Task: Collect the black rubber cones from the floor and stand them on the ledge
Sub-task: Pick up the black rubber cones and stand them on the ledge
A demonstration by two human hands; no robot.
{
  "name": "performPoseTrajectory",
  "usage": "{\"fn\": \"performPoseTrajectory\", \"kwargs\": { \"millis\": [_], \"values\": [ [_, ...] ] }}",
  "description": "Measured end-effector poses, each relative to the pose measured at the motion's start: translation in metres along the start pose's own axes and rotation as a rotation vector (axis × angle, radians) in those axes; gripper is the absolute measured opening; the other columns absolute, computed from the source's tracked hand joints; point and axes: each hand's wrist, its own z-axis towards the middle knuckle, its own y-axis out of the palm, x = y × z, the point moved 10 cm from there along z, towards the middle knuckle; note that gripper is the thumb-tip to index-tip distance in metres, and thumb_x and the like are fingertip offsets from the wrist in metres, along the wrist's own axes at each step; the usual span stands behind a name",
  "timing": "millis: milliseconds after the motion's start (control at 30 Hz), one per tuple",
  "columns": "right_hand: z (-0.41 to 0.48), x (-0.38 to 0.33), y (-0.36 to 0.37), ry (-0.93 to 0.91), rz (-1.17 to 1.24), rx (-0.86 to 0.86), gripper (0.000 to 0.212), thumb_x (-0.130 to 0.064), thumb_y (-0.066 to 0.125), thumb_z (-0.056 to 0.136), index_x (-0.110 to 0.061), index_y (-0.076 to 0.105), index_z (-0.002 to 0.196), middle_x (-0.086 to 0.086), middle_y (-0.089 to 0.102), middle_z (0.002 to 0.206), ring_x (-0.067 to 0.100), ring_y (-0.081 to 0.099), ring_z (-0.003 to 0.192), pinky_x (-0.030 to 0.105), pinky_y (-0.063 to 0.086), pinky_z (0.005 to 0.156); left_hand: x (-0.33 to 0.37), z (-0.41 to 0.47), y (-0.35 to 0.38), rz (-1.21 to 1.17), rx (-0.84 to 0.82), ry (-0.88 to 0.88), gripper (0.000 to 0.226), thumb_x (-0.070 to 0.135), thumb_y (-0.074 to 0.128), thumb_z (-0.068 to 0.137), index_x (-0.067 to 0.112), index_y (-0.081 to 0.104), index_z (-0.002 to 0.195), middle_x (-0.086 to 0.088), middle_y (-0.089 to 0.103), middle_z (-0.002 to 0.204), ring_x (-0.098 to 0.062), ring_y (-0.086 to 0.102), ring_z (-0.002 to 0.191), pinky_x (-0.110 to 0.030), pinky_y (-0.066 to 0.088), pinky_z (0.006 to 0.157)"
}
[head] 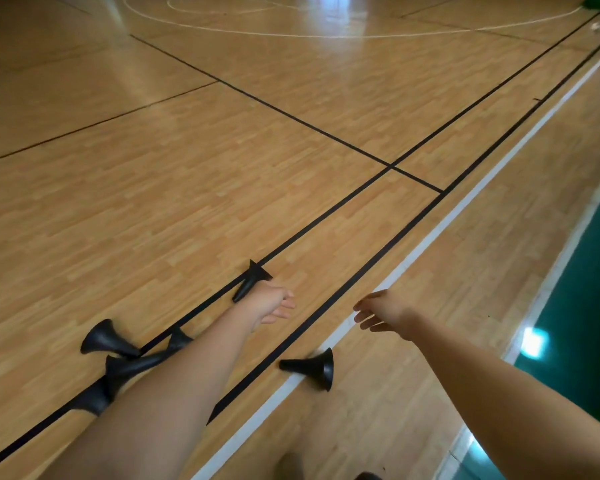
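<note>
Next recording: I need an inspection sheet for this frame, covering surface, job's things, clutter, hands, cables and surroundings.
Surface: glossy wooden gym floor marked with black lines and a white line.
Job's things: black cones all lie on their sides on the floor: cone beside the left hand, cone across the white line, cluster of cones partly hidden by the left arm, count unclear. Ledge not identifiable.
Clutter: nothing seen.
Hands: left hand and right hand are relaxed and hold nothing.
Cables: nothing seen.
Surroundings: green strip along the right; shoe tips at the bottom edge.
</note>
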Motion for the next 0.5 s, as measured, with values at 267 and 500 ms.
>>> {"fn": "performPoseTrajectory", "kwargs": {
  "millis": [267, 500],
  "values": [
    [0.042, 0.017, 0.010, 0.130, -0.106, -0.002, 0.017, -0.015, 0.053, 0.095, -0.007, 0.067, 0.102, 0.011, 0.071, 0.093, 0.021, 0.069, 0.078, 0.027, 0.054, 0.065, -0.021, 0.056, -0.028, 0.019, -0.023, -0.065, 0.018, 0.018, 0.045, 0.099, 0.018, 0.059, 0.110, -0.001, 0.068, 0.105, -0.013, 0.065, 0.088, -0.031, 0.046, 0.088],
    [0.092, 0.016, 0.004, 0.194, -0.143, -0.049, 0.019, -0.013, 0.050, 0.097, -0.005, 0.066, 0.103, 0.011, 0.069, 0.093, 0.020, 0.067, 0.076, 0.025, 0.053, 0.063, -0.006, 0.110, -0.017, 0.025, -0.039, -0.092, 0.019, 0.021, 0.047, 0.098, 0.018, 0.060, 0.111, 0.000, 0.069, 0.099, -0.013, 0.065, 0.089, -0.031, 0.047, 0.089]
  ]
}}
